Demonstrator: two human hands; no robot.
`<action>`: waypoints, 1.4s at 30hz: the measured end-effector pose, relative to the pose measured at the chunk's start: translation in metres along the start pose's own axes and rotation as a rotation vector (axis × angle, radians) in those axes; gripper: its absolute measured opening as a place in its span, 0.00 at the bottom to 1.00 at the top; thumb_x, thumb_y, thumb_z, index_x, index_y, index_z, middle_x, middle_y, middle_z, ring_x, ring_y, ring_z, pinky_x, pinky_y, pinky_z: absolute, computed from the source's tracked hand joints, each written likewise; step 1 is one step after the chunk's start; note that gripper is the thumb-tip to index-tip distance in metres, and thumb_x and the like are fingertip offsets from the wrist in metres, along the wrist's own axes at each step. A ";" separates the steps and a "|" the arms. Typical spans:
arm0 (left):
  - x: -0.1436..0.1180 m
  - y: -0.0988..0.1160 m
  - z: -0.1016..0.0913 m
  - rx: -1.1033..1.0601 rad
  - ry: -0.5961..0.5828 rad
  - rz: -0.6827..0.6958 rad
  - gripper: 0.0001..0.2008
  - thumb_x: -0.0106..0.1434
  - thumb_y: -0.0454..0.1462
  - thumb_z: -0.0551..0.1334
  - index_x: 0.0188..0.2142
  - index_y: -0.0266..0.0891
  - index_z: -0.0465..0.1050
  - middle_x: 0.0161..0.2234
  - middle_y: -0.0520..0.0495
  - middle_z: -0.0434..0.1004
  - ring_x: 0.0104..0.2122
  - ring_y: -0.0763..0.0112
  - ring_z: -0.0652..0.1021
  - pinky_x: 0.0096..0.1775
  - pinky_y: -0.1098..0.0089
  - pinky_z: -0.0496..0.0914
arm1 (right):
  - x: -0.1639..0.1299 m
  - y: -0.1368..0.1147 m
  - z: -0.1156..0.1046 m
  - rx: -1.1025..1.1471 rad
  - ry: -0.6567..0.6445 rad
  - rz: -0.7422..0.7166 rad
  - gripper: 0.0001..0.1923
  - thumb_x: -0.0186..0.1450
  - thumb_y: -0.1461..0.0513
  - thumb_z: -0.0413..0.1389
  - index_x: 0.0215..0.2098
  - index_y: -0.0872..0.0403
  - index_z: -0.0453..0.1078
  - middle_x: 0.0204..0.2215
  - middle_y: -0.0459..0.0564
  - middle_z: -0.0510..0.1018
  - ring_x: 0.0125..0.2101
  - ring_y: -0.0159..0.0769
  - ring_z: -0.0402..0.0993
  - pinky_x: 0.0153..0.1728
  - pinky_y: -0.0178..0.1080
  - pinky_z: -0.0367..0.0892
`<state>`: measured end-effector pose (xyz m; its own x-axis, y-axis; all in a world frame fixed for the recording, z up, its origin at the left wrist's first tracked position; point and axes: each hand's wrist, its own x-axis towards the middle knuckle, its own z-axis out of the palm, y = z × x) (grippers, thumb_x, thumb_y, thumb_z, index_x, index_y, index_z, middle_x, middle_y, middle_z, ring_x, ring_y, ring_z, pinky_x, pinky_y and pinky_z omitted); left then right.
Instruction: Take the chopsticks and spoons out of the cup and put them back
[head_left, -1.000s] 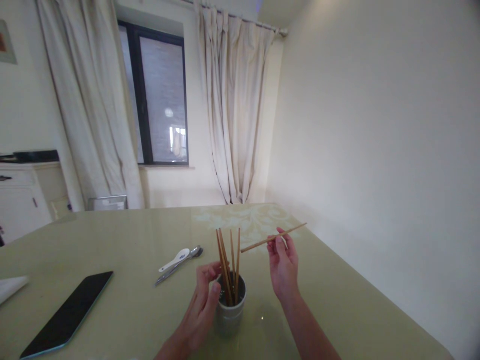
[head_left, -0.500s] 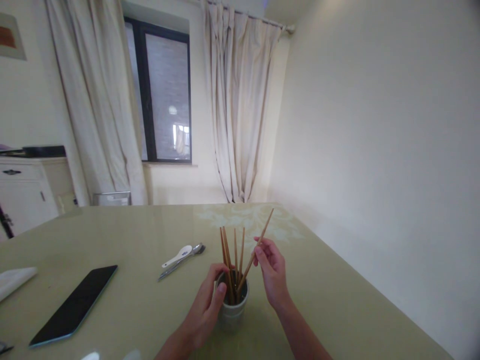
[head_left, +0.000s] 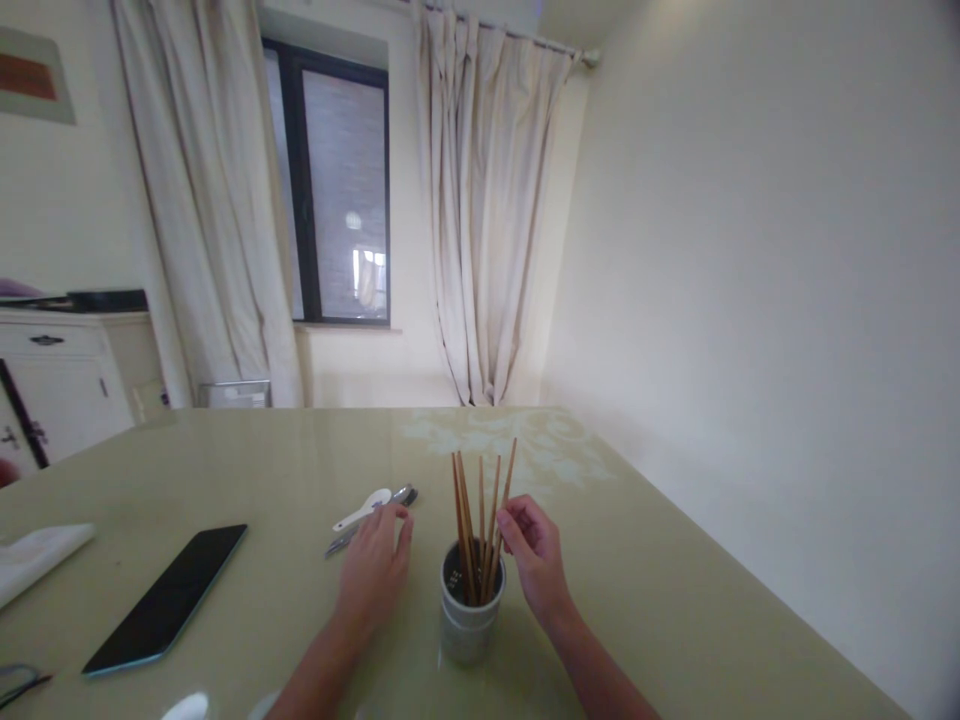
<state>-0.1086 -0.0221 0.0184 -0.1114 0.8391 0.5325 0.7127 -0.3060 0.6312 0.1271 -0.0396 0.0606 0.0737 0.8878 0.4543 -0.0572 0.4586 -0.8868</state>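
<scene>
The left hand point(head_left: 373, 562) is palm-down and loosely spread; the right hand point(head_left: 534, 552) holds a pinch.

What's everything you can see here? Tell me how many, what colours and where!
Table: one, green, in front
Cup: one, grey, on the table
Chopsticks: at least five, brown, in the cup
Cutlery: count unclear, silver, mid-table, partly hidden
Soup spoon: one, white, beside the cutlery
Tablet: one, black, table's left
Flat thing: one, white, left edge
Cable-like thing: one, dark, bottom left
Window: one, dark-framed, behind the table
Curtains: two, cream, beside the window
Cabinet: one, white, far left
Picture: one, grey and brown, top left
Left hand: one, bare, over the cutlery
Right hand: one, bare, pinching one chopstick
</scene>
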 end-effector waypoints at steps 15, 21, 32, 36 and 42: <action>-0.001 -0.018 -0.010 0.771 -0.174 -0.014 0.19 0.76 0.36 0.53 0.59 0.34 0.76 0.57 0.36 0.81 0.55 0.48 0.77 0.54 0.52 0.71 | 0.000 0.014 0.002 0.031 0.018 0.002 0.31 0.70 0.37 0.57 0.23 0.51 0.66 0.20 0.41 0.65 0.21 0.31 0.61 0.24 0.35 0.60; -0.001 -0.020 -0.008 0.786 -0.182 -0.011 0.19 0.75 0.36 0.53 0.59 0.33 0.75 0.57 0.36 0.80 0.56 0.48 0.76 0.55 0.53 0.70 | 0.004 0.029 0.000 0.059 0.083 0.081 0.34 0.67 0.33 0.58 0.24 0.53 0.70 0.18 0.43 0.68 0.19 0.31 0.61 0.21 0.34 0.58; 0.001 -0.020 -0.008 0.790 -0.191 -0.013 0.20 0.76 0.36 0.52 0.60 0.32 0.75 0.57 0.34 0.80 0.55 0.48 0.77 0.56 0.53 0.70 | 0.003 0.039 -0.004 0.038 0.080 0.133 0.36 0.64 0.30 0.57 0.23 0.53 0.71 0.17 0.44 0.70 0.18 0.30 0.62 0.21 0.34 0.56; 0.002 -0.022 -0.006 0.789 -0.189 -0.013 0.20 0.75 0.36 0.53 0.60 0.32 0.75 0.56 0.34 0.80 0.55 0.48 0.77 0.55 0.54 0.70 | 0.003 0.040 -0.004 0.023 0.081 0.133 0.38 0.63 0.29 0.56 0.23 0.53 0.72 0.16 0.44 0.70 0.17 0.30 0.61 0.20 0.34 0.56; 0.002 -0.025 -0.008 0.757 -0.206 0.021 0.16 0.76 0.37 0.53 0.50 0.39 0.80 0.51 0.39 0.81 0.53 0.52 0.78 0.53 0.57 0.70 | 0.008 0.047 -0.001 0.001 0.067 0.178 0.39 0.63 0.28 0.53 0.23 0.52 0.70 0.16 0.43 0.68 0.17 0.31 0.61 0.20 0.35 0.55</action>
<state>-0.1319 -0.0166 0.0078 -0.0146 0.9258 0.3778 0.9996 0.0050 0.0265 0.1259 -0.0116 0.0227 0.1289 0.9504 0.2832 -0.0762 0.2942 -0.9527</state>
